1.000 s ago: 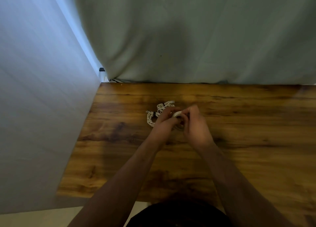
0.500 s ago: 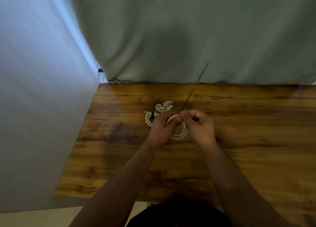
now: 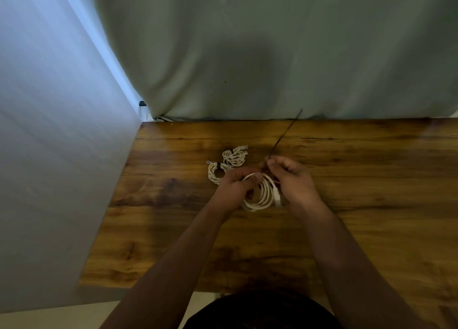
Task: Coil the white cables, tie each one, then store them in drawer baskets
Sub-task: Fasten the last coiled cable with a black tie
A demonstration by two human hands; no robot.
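A coiled white cable (image 3: pixel 263 197) hangs between my hands just above the wooden table (image 3: pixel 359 204). My left hand (image 3: pixel 235 188) grips the top of the coil. My right hand (image 3: pixel 292 180) pinches a thin black tie (image 3: pixel 285 135) whose free end sticks up and away toward the curtain. Two smaller white coils, one (image 3: pixel 234 156) behind the other (image 3: pixel 215 172), lie on the table just left of my hands, each with a dark band around it.
A grey-green curtain (image 3: pixel 272 55) hangs along the table's far edge. A pale wall or panel (image 3: pixel 49 155) borders the table on the left. No drawer or basket is in view.
The coil has come into plain view between my hands, hanging lower. The black tie's free end now sticks out farther toward the curtain.
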